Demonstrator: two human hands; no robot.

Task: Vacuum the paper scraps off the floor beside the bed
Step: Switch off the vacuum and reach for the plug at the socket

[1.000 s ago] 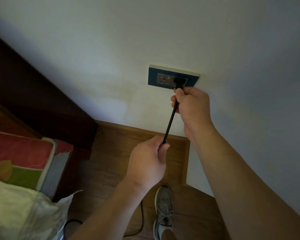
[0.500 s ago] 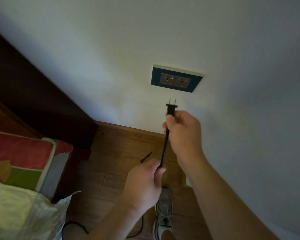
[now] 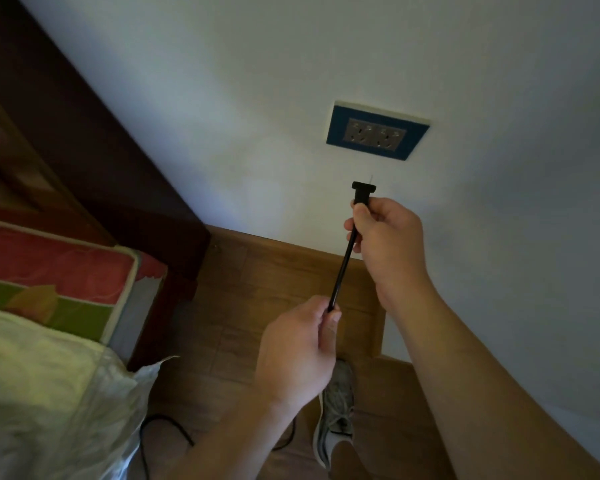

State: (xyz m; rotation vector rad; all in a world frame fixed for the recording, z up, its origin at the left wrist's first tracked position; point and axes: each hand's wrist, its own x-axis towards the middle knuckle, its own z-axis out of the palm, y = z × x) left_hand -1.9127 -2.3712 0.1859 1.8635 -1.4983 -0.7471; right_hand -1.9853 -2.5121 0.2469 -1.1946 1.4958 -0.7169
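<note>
Protruding above the right hand, the plug sits under the socket.

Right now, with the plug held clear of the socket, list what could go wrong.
1. The right hand pinches the plug close behind its prongs; a fingertip might touch metal if it goes into the wall socket.
2. The left hand holds the cord taut, which may strain the plug's neck.
3. A cord loop lies on the floor near the shoe; a step could snag it.
</note>
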